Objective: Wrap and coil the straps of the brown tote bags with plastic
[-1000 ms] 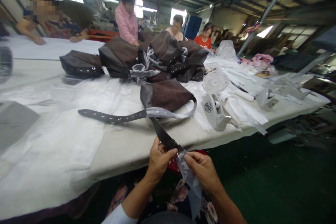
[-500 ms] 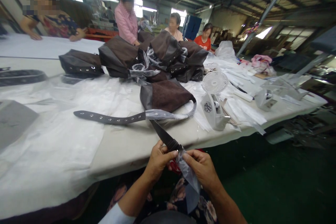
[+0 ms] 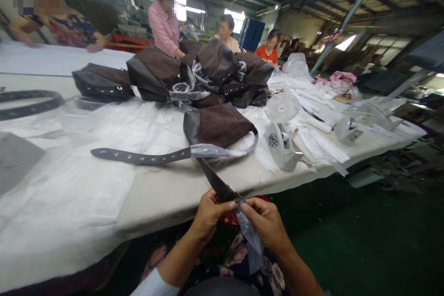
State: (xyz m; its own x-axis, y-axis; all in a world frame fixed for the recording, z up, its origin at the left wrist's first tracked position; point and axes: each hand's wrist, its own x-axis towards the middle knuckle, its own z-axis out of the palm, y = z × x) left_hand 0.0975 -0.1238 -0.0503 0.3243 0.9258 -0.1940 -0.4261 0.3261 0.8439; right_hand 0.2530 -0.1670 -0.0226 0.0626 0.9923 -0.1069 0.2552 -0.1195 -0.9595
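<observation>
A brown bag [image 3: 222, 125] with dark grey ends lies near the table's front edge. Its long strap [image 3: 138, 157] with metal eyelets stretches left, partly wrapped in clear plastic. A shorter dark strap [image 3: 212, 176] hangs from the bag over the edge. My left hand [image 3: 210, 212] is closed on this strap near its buckle end. Close beside it, my right hand [image 3: 265, 219] pinches the top of a clear plastic wrap [image 3: 255, 245] at the strap's end. The wrap dangles over my lap. Fingers partly hide the buckle.
Several brown bags [image 3: 156, 71] are piled behind. A white fan [image 3: 282, 107] and a tape dispenser [image 3: 282, 145] stand right of the bag. White plastic sheets [image 3: 79, 148] cover the table's left part. Several people are across the table, one in a pink shirt [image 3: 163, 27].
The whole view has shifted slightly. My hands stay together at the strap end, with the buckle a little more covered. The person at the far left has moved their arms.
</observation>
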